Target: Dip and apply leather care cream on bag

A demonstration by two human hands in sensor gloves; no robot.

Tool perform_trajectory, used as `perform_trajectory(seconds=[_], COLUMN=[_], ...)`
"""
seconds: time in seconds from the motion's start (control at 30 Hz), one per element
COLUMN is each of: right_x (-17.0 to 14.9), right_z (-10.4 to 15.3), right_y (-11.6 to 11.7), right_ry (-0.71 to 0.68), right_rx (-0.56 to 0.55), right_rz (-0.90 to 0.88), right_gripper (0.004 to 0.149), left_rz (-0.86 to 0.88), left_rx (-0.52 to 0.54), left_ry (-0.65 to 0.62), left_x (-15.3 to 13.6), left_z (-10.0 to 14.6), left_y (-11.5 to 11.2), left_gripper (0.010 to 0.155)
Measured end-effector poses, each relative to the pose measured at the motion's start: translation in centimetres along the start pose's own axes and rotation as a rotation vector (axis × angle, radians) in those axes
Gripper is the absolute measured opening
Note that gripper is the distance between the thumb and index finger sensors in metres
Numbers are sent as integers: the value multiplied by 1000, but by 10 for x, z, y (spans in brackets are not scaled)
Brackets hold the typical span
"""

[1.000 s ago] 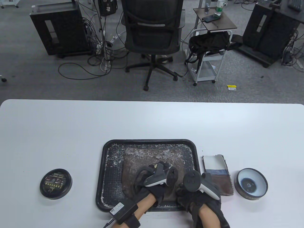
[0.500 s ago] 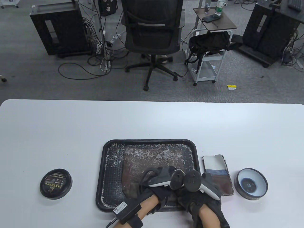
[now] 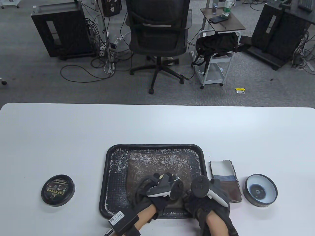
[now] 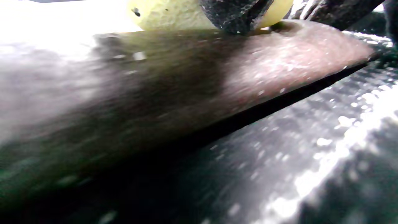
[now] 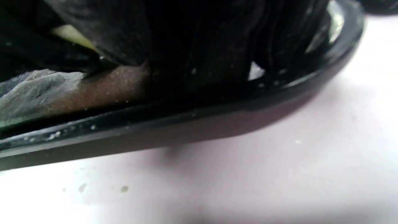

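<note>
A flat brown leather bag (image 3: 157, 164), speckled with white cream, lies in a black tray (image 3: 115, 177). My left hand (image 3: 163, 177) grips a yellow sponge (image 4: 168, 14) and presses it onto the bag's near middle. In the left wrist view a gloved fingertip (image 4: 236, 12) sits on the sponge above the bag's surface (image 4: 186, 87). My right hand (image 3: 190, 196) rests at the tray's near right corner. Its dark fingers (image 5: 202, 46) lie on the bag's edge (image 5: 102, 90) just inside the tray rim (image 5: 186, 124). The open cream tin (image 3: 260, 193) stands to the right.
The tin's black lid (image 3: 57, 190) lies on the white table left of the tray. A folded cloth swatch (image 3: 225, 182) sits between tray and tin. Beyond the table's far edge stand an office chair (image 3: 157, 36) and a small cart (image 3: 216, 56).
My left hand slid the sponge right across the bag, then back left and slightly nearer. The right hand has stayed at the tray's corner.
</note>
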State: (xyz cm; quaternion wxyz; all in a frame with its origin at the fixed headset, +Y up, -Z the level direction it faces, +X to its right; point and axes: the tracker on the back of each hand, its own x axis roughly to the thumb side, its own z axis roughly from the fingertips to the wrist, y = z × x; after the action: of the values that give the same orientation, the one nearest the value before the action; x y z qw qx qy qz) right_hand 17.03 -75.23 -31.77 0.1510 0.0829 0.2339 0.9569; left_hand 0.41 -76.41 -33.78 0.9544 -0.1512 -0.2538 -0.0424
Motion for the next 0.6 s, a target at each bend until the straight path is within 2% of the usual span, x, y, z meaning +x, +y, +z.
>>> perform_trajectory(seconds=[0.6], right_x=[0], right_z=[0], right_y=[0], right_ry=[10], right_rx=[-1], right_rz=[11], right_gripper=[50], left_rz=[-41], left_rx=[-23], left_ry=[73], left_x=[-51], left_z=[48], left_y=[-15], left_gripper=[65])
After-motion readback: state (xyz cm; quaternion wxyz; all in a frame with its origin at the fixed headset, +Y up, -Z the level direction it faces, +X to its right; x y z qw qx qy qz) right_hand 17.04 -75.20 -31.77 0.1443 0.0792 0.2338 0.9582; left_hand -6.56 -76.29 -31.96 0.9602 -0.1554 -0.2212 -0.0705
